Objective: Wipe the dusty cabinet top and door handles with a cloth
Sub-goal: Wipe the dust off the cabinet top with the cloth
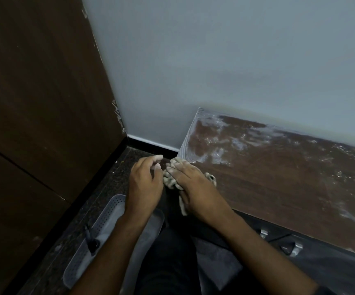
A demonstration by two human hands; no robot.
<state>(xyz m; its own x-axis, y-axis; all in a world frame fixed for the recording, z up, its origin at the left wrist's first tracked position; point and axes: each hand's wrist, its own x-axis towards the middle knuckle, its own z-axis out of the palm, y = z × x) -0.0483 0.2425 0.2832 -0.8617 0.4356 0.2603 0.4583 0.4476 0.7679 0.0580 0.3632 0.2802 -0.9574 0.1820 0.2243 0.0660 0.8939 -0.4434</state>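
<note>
A low brown cabinet top (278,179) runs along the wall at the right, with white dust smeared over its far left corner and right side. A crumpled pale cloth (170,180) sits at the cabinet's near left corner. My right hand (195,186) lies over the cloth and grips it, dusty fingertips pointing to the corner. My left hand (145,182) hovers just left of the cloth beyond the cabinet's edge, fingers loosely bent, holding nothing. Two metal door handles (263,233) (295,250) show on the cabinet front below the top.
A tall dark wooden wardrobe panel (40,103) fills the left. A grey perforated tray (108,237) lies on the dark speckled floor (117,173) below my left arm. The grey wall (214,60) stands behind the cabinet.
</note>
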